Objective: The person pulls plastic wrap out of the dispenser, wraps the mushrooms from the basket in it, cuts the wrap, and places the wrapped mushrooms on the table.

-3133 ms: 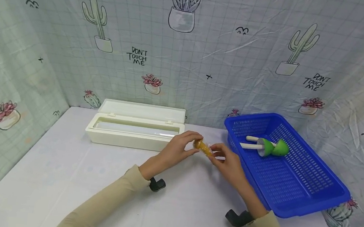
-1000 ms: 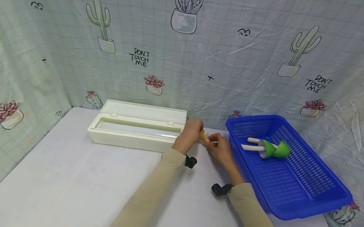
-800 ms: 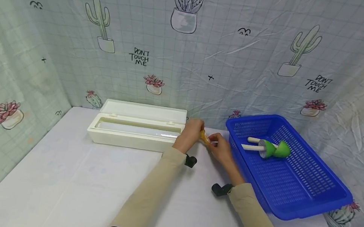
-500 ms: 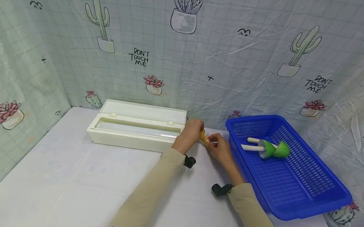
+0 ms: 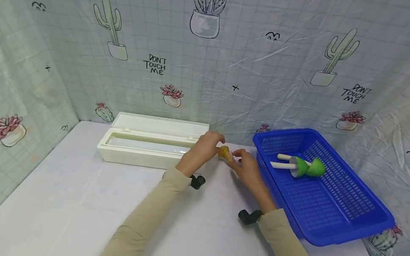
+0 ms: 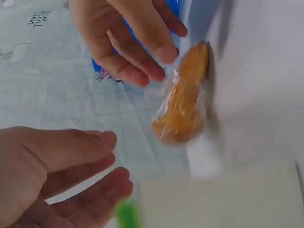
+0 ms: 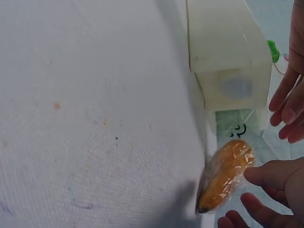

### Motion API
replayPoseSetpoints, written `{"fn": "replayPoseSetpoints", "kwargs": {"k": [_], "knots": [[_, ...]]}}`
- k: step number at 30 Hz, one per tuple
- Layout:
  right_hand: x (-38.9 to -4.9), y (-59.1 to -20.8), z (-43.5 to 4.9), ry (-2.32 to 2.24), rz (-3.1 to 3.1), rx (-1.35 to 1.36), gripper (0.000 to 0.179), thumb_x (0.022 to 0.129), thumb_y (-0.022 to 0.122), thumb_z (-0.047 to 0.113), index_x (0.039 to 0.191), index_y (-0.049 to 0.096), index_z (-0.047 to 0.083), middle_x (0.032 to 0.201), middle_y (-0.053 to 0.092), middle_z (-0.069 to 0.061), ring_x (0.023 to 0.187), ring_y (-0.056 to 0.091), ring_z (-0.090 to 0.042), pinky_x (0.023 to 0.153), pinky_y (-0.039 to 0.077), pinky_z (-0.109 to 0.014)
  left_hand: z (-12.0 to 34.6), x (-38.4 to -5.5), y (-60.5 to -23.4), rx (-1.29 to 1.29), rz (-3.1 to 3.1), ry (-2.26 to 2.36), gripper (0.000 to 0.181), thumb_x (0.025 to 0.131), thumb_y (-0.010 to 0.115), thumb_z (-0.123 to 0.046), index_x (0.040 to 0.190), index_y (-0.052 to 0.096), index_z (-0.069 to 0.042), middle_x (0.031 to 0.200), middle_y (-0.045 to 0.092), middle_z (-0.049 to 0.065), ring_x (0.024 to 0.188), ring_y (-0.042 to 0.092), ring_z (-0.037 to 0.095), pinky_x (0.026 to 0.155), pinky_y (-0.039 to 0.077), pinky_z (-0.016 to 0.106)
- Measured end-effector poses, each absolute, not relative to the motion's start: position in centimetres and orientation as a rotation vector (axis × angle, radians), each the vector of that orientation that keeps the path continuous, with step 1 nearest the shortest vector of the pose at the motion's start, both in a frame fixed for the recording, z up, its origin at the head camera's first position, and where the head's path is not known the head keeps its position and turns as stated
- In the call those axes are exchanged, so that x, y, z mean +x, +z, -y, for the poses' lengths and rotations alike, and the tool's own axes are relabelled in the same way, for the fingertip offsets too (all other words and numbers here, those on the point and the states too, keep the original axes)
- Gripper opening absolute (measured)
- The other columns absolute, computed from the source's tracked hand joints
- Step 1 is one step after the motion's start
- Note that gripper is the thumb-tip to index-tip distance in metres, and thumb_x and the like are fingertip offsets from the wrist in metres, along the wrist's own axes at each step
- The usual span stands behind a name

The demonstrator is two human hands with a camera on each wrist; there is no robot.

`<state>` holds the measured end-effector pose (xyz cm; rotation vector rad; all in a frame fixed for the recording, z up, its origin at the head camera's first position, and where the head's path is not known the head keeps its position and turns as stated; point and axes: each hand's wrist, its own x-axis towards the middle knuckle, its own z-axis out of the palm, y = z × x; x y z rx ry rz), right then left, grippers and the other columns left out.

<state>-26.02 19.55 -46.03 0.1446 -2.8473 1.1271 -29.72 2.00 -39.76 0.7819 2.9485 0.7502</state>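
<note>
An orange-brown, bulb-ended piece (image 5: 226, 154), wrapped in clear plastic film (image 6: 182, 95), is at the back of the table between both hands. Its narrow end is at the tabletop in the left wrist view. My left hand (image 5: 202, 151) is off it to the left, fingers apart and loosely bent around nothing. My right hand (image 5: 249, 170) is at its right side with loosened fingers; the thumb tip (image 7: 254, 175) is right at the film. Just behind my left hand stands a long white box (image 5: 140, 157), its lid (image 5: 161, 126) raised and a pale roll inside.
A blue plastic basket (image 5: 333, 242) stands at the right, holding two green-headed pieces (image 5: 301, 167) with white sticks. A patterned curtain (image 5: 237, 55) closes off the back and sides. A small green part (image 7: 273, 51) shows by the white box.
Both hands held the wrapped piece earlier, first higher, then lower at the table. In the last half second my left hand has let go and drawn left; my right fingers have loosened.
</note>
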Motion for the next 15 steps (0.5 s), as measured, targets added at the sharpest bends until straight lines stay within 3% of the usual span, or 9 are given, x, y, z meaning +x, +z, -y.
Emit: {"fn": "replayPoseSetpoints", "kwargs": {"k": [15], "knots": [[-24.5, -42.8, -17.8, 1.08, 2.865, 0.343, 0.032, 0.098, 0.068, 0.009, 0.128, 0.06, 0.003, 0.125, 0.068, -0.017, 0.117, 0.062, -0.038, 0.097, 0.053, -0.05, 8.8, -26.5, -37.4, 0.888, -3.113, 0.524, 0.022, 0.093, 0.068, 0.005, 0.113, 0.073, -0.001, 0.12, 0.07, 0.015, 0.107, 0.067, 0.036, 0.083, 0.059, 0.043]]}}
